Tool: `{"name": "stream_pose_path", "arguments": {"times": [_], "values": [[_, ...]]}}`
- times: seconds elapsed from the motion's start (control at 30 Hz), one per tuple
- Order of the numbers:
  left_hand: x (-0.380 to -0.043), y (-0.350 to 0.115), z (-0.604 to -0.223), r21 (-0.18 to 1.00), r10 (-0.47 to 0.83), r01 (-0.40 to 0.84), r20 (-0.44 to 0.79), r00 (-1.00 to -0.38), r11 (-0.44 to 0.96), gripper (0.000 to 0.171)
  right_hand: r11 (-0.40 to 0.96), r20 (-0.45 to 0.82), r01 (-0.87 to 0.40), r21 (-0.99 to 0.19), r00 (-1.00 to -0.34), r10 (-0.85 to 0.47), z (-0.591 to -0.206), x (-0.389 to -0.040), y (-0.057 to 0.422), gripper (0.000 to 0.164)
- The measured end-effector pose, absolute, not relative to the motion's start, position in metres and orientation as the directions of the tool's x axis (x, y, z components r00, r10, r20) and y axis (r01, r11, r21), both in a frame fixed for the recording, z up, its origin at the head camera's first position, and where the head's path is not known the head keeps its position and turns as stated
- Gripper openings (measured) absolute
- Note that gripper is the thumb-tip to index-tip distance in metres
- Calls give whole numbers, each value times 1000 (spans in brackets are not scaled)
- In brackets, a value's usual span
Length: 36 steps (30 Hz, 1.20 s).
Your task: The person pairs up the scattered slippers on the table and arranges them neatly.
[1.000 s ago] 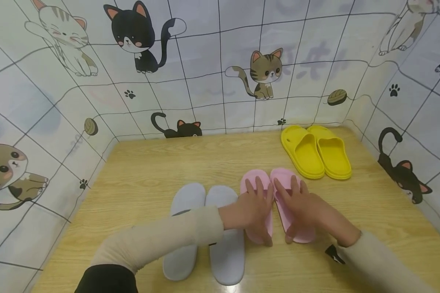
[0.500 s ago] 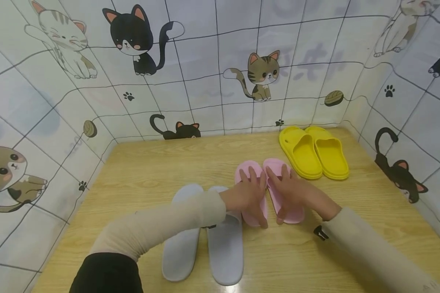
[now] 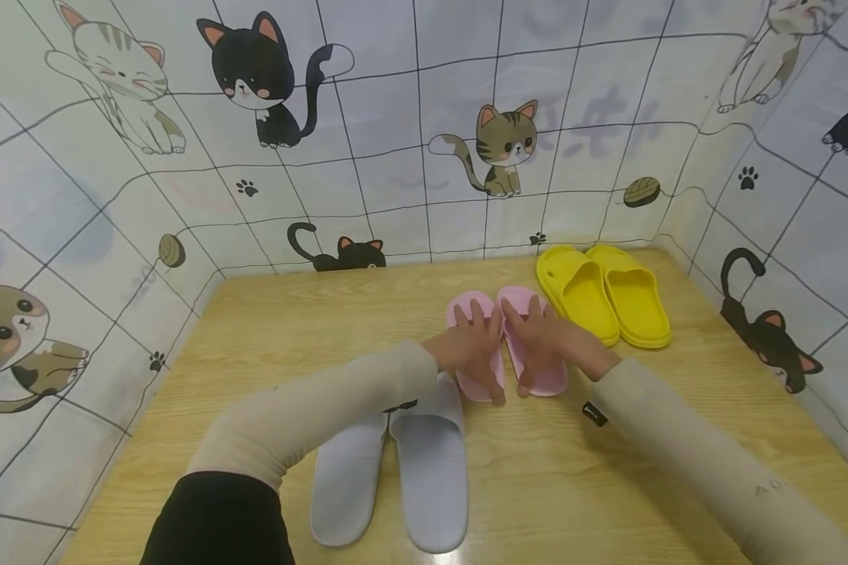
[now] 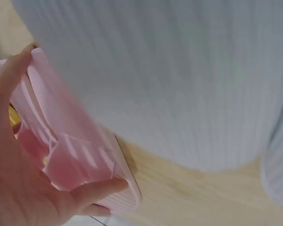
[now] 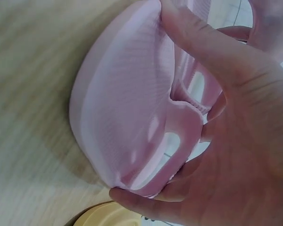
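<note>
Two pink slippers sit side by side, toes toward the back wall. My left hand (image 3: 469, 349) lies over the left pink slipper (image 3: 469, 300), its thumb at the heel end and its other fingers spread toward the toe. Over the right pink slipper (image 3: 514, 294), my right hand (image 3: 542, 337) does the same. The right wrist view shows my thumb at one edge of the right pink slipper (image 5: 118, 103) and a finger at the opposite edge. From the left wrist, my fingers span the left pink slipper (image 4: 80, 165) end to end.
Grey slippers (image 3: 431, 479) lie nearer me, partly under my left sleeve (image 3: 367, 384). Yellow slippers (image 3: 586, 302) stand right beside the pink ones, near the back right corner. The wood-look surface (image 3: 339, 314) meets a cat-patterned wall (image 3: 396, 173) at the back and sides.
Both hands have moved away from me and slightly left, and the pink slippers have gone with them toward the back wall, up beside the yellow pair. The grey and yellow slippers stay put.
</note>
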<state>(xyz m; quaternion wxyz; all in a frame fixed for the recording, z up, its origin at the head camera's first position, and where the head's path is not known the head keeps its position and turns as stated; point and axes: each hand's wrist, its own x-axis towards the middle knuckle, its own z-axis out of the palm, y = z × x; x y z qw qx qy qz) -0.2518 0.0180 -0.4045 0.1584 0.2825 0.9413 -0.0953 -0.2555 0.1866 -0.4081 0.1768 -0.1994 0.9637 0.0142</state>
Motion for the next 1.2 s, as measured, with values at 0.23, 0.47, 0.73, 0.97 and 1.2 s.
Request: {"name": "stream_pose_path", "arguments": {"times": [0.23, 0.47, 0.73, 0.97, 1.2], "values": [[-278, 17, -398, -105, 495, 561, -359, -791, 821, 149, 929, -333, -361, -81, -869, -367, -408, -283, 186, 152], [-300, 13, -402, -16, 512, 546, -324, -795, 838, 147, 925, -286, -339, -174, -881, -377, -414, -304, 189, 147], [-312, 15, -402, 51, 485, 496, -314, -816, 867, 147, 921, -250, -332, -202, -892, -377, -416, -312, 191, 137], [-317, 16, -401, 57, 477, 481, -281, -833, 875, 140, 926, -233, -326, -192, -901, -365, -415, -317, 194, 135], [-324, 13, -402, 97, 485, 478, -274, -830, 873, 138, 920, -250, -315, -233, -895, -370, -419, -325, 197, 135]]}}
